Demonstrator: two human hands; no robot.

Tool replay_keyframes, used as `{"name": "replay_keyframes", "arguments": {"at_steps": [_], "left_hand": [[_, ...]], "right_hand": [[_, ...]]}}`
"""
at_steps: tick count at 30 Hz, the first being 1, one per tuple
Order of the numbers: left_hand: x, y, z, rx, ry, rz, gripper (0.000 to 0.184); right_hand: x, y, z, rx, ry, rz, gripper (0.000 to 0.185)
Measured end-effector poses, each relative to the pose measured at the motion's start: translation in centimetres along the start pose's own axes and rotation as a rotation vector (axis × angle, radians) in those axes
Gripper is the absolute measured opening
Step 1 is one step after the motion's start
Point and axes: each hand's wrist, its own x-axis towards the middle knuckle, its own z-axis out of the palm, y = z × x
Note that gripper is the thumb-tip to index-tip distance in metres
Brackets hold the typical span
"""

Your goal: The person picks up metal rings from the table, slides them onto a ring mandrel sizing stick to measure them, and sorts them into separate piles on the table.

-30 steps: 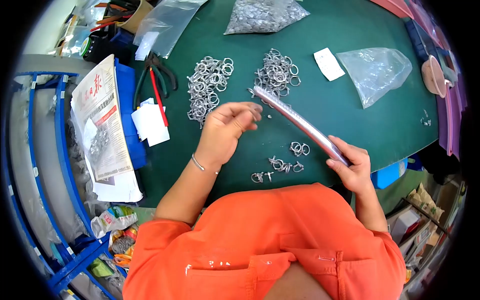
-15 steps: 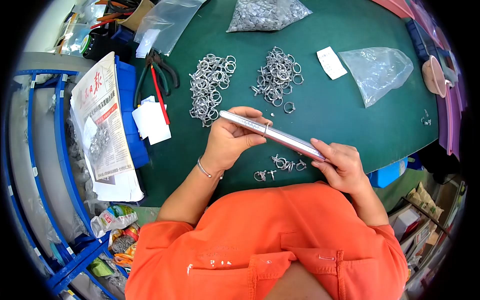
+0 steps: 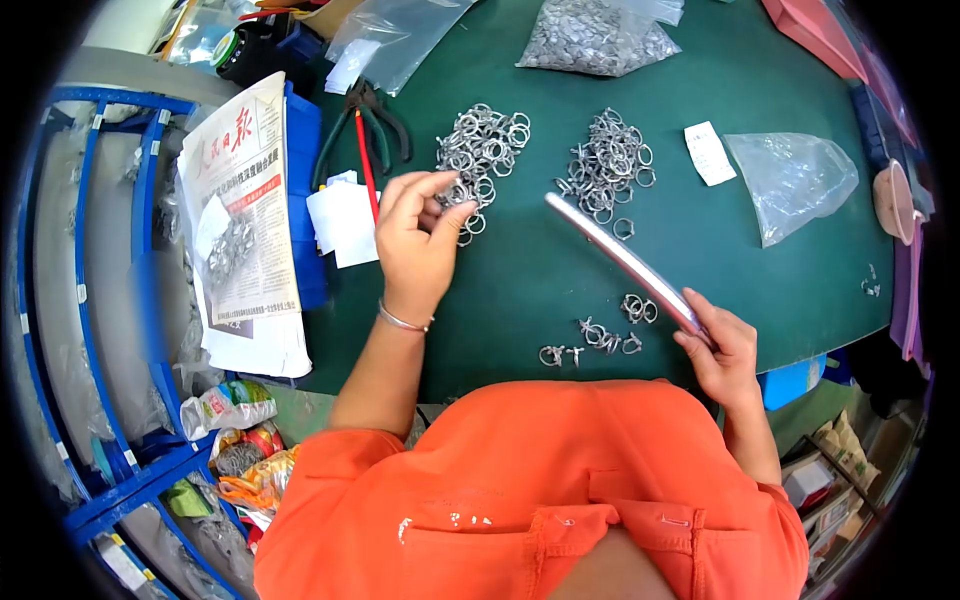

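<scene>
My right hand (image 3: 724, 350) grips the lower end of a long, slim silvery-pink rod (image 3: 625, 258), which slants up to the left over the table. My left hand (image 3: 416, 240) is at the lower edge of the left pile of metal rings (image 3: 484, 146), thumb and index finger apart, with nothing visible between them. Some rings of that pile are hidden behind its fingers. Beyond the rod's tip lies a second pile of rings (image 3: 608, 160), with a single ring (image 3: 623, 229) below it. Several more rings (image 3: 600, 337) lie near the table's front edge.
A filled clear bag (image 3: 598, 40) lies at the back of the green table (image 3: 510, 290). Pliers (image 3: 375, 125), a red pen-like stick (image 3: 365, 160) and white papers (image 3: 343, 222) are at left, beside newspapers (image 3: 240, 200). A paper slip (image 3: 709, 154) and flat clear bag (image 3: 795, 180) lie right.
My left hand has left the rod and moved to the left ring pile. The ring seen around the rod half a second ago no longer shows there. The whole view has shifted.
</scene>
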Motion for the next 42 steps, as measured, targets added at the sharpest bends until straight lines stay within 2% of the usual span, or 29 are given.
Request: {"name": "replay_keyframes", "arguments": {"at_steps": [4,6,7,9,11,13,17,19,20,22,23,28,30,31,32,34,35,36,38,39,42], "left_hand": [[1.0,-0.7,-1.1,0.126,-0.103,0.093,0.028],[0.8,0.6,-0.2,0.177,-0.075,0.199,0.026],[0.5,1.9,0.4,0.106,-0.162,0.212,0.023],[-0.3,3.9,2.5,0.014,-0.424,0.433,0.022],[-2.1,5.2,5.1,-0.086,-0.719,0.505,0.032],[-3.5,6.0,7.5,-0.113,-0.865,0.530,0.033],[-3.9,4.7,8.3,-0.030,-0.866,0.532,0.031],[-3.4,4.2,7.2,-0.115,-0.822,0.389,0.025],[-3.1,4.0,6.5,-0.112,-0.822,0.391,0.025],[-2.4,3.9,4.9,-0.146,-0.875,0.148,0.017],[-2.2,3.9,4.3,-0.149,-0.864,0.109,0.011],[-2.1,3.5,2.5,-0.122,-0.802,-0.022,0.009],[-2.0,2.8,2.3,-0.773,-0.538,-0.641,0.009],[-2.0,1.8,2.2,-0.937,-0.456,-0.682,0.011],[-2.0,1.3,2.1,-0.934,-0.453,-0.683,0.011],[-1.9,0.6,2.0,-1.256,-0.311,-0.752,0.010],[-1.9,0.1,1.9,-1.287,-0.342,-0.728,0.014],[-1.9,0.1,1.9,-1.285,-0.342,-0.729,0.014],[-1.9,0.5,2.5,-1.268,-0.350,-0.588,0.031],[-1.9,0.9,2.7,-1.269,-0.355,-0.590,0.031],[-2.6,3.0,3.2,-1.030,-0.525,-0.525,0.060]], "right_hand": [[-0.4,0.2,-0.2,0.050,0.033,0.095,0.047],[-0.5,0.2,-0.5,0.025,0.061,0.092,0.047],[-0.5,-0.2,-0.9,0.041,0.033,0.155,0.047],[-0.5,-0.4,-1.1,0.039,0.060,0.148,0.047],[-0.2,-0.3,-0.9,0.047,0.102,0.109,0.046],[-0.2,-0.5,-0.9,0.049,0.103,0.117,0.046],[-0.7,-0.5,-1.4,0.044,0.088,0.115,0.046],[-1.0,-0.3,-1.4,0.055,0.101,0.127,0.046],[-1.0,-0.1,-1.3,0.070,0.110,0.142,0.046],[-0.9,0.1,-1.0,0.082,0.111,0.132,0.046],[-0.8,0.2,-0.8,0.088,0.110,0.124,0.046],[0.1,-0.1,-0.6,0.107,0.070,0.085,0.047],[0.2,-0.2,-0.4,0.115,0.068,0.065,0.048],[0.2,-0.2,-0.5,0.124,0.057,0.051,0.048],[0.1,-0.1,-0.5,0.133,0.045,0.036,0.048],[0.0,-0.1,-0.4,0.134,0.031,0.017,0.048],[0.0,-0.1,-0.3,0.131,0.018,0.003,0.047],[0.0,-0.1,-0.2,0.132,0.018,0.003,0.047],[0.1,-0.2,-0.2,0.148,-0.053,-0.005,0.048],[0.3,-0.3,-0.1,0.146,-0.051,0.000,0.048],[1.1,-0.9,0.5,0.131,-0.038,-0.078,0.048]]}}
